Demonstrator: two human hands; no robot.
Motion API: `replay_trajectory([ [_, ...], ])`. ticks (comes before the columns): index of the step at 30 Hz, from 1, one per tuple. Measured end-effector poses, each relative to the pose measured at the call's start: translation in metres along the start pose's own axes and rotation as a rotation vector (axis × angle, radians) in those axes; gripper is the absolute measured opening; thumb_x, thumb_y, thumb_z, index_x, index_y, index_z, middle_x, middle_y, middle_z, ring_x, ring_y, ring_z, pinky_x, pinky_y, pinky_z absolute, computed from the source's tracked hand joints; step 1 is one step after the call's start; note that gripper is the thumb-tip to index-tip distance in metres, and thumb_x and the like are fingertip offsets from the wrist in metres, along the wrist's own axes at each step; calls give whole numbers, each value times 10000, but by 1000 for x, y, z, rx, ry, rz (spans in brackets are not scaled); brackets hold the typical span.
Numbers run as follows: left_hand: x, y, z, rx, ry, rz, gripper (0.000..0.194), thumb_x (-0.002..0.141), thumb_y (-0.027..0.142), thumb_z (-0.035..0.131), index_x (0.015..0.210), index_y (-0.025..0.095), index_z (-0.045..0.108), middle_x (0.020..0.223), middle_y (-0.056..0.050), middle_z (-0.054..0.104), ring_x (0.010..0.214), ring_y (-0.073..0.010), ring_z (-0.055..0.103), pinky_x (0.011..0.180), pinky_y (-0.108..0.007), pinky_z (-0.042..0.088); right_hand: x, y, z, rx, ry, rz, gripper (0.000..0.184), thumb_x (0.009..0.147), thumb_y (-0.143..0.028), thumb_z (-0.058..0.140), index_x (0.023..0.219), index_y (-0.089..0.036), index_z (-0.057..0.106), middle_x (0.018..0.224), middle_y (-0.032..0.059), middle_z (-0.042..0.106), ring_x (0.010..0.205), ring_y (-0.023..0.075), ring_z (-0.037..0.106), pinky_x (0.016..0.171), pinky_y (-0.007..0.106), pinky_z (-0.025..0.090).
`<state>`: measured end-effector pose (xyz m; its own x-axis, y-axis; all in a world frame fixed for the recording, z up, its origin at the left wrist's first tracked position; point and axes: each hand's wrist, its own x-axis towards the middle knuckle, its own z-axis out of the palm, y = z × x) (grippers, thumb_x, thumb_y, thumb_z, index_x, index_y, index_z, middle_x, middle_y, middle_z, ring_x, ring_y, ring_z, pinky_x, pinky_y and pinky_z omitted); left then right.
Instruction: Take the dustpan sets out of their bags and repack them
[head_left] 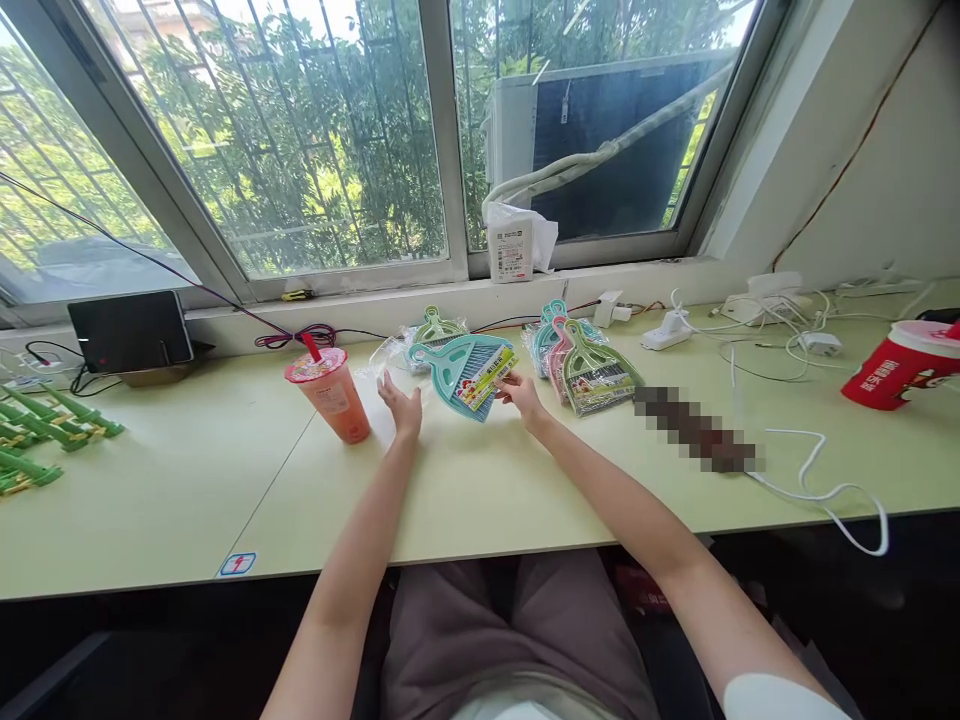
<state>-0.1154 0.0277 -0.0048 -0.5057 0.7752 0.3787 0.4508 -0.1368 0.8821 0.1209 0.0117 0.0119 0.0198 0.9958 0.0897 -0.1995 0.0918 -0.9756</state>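
A teal mini dustpan and brush set with a yellow printed label is held over the desk, its handle pointing left. My right hand pinches its right edge at the label. My left hand is left of the set, fingers apart and nothing visible in them. Clear plastic wrapping lies just beyond the left fingertips; whether they touch it I cannot tell. Behind the teal set is a green dustpan set. More sets in blue, pink and green lie overlapped beyond my right hand.
Left of my left hand stands an orange drink cup with a red straw. A black tablet and green plastic pieces are farther left. White cables, a power strip and a tilted red cup are on the right.
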Motion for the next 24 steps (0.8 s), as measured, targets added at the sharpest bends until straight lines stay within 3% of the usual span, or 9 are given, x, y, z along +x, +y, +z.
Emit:
replay_trajectory([
  [3,0,-2,-4,134,57,-24,634,736,1,568,1338,140,424,1477,-196,246,1440,-307,228,1176,-453,218,1,2,0,-19,8,-4,298,664,-330,730,895,-156,661,927,77,732,583,114,644,504,204,385],
  [6,-1,-1,-7,239,97,-59,594,667,-67,555,1225,131,503,1393,-206,309,1360,-349,316,1116,-488,296,2,3,0,-26,12,-7,301,661,-343,734,885,-158,656,926,79,734,591,118,646,506,203,388],
  [10,-4,4,-9,265,206,15,705,620,-93,549,1280,124,423,1407,-236,280,1345,-364,318,1099,-540,286,1,3,0,-18,-3,-3,276,670,-324,732,874,-158,650,911,76,734,592,125,649,520,213,391],
  [14,-6,9,-10,189,324,222,668,734,31,580,1349,137,343,1491,-232,215,1441,-325,177,1156,-520,194,0,2,2,-17,-4,12,234,682,-292,720,859,-156,650,849,67,730,578,127,644,522,219,390],
  [16,-8,11,-7,61,247,291,521,849,155,533,1345,159,373,1461,-201,320,1405,-285,286,1136,-473,269,0,2,2,-14,6,24,220,683,-275,714,855,-155,647,842,64,729,555,119,634,509,216,384],
  [18,-12,12,-1,-93,34,289,404,952,309,417,1333,177,421,1322,-165,499,1250,-247,485,1050,-422,393,0,2,3,-12,5,34,221,682,-266,711,864,-158,646,850,63,730,551,115,634,505,212,385],
  [20,-18,13,5,-195,-184,239,465,984,449,326,1362,199,432,1210,-136,594,1110,-227,580,962,-392,459,0,3,3,-16,-8,32,223,683,-271,711,869,-164,648,870,63,734,570,118,645,509,208,393],
  [21,-21,14,8,-213,-239,210,524,976,503,327,1404,208,400,1211,-136,606,1093,-228,592,948,-390,465,0,3,3,-21,-14,30,223,684,-276,711,868,-166,650,877,63,735,580,120,649,510,207,395],
  [24,-27,14,13,-226,-231,134,748,929,582,416,1533,208,179,1300,-161,580,1146,-249,582,973,-403,442,2,6,2,-34,-6,30,215,680,-282,717,849,-168,647,867,61,733,579,121,650,503,208,391],
])
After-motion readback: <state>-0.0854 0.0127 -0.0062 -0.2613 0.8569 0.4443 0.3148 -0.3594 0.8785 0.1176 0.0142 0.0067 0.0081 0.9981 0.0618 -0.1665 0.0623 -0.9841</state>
